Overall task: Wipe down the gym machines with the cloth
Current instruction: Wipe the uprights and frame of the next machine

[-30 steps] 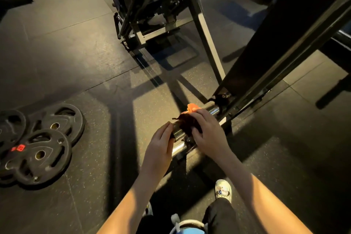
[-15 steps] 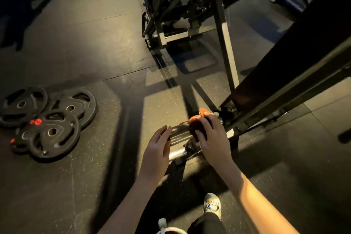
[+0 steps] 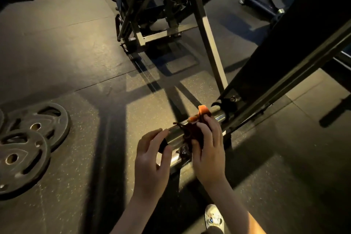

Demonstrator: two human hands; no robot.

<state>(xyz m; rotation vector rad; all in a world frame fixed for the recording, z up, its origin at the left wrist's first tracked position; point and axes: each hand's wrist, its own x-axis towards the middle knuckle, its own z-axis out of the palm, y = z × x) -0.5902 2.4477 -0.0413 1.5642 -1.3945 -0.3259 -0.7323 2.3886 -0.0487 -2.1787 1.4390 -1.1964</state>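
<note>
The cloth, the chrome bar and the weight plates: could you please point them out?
cloth (image 3: 190, 133): head view, dark folds over the bar.
chrome bar (image 3: 174, 136): head view, bare shiny stretch.
weight plates (image 3: 19, 146): head view, nearest plate's face.

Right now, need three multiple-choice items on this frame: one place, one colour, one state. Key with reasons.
1. Where do the weight plates lie?
A. on the floor, at the left of the view
B. hung on a rack
C. on a bench

2. What colour is the lit edge of the cloth?
A. blue
B. orange
C. white

3. What is the right hand doing?
A. hanging idle
B. pressing flat on the floor
C. gripping the cloth round the chrome bar

Key:
1 A, they lie flat on the floor by the left edge.
2 B, the fold catching the light above the fingers is orange.
3 C, its fingers curl over the cloth on the bar.
</note>
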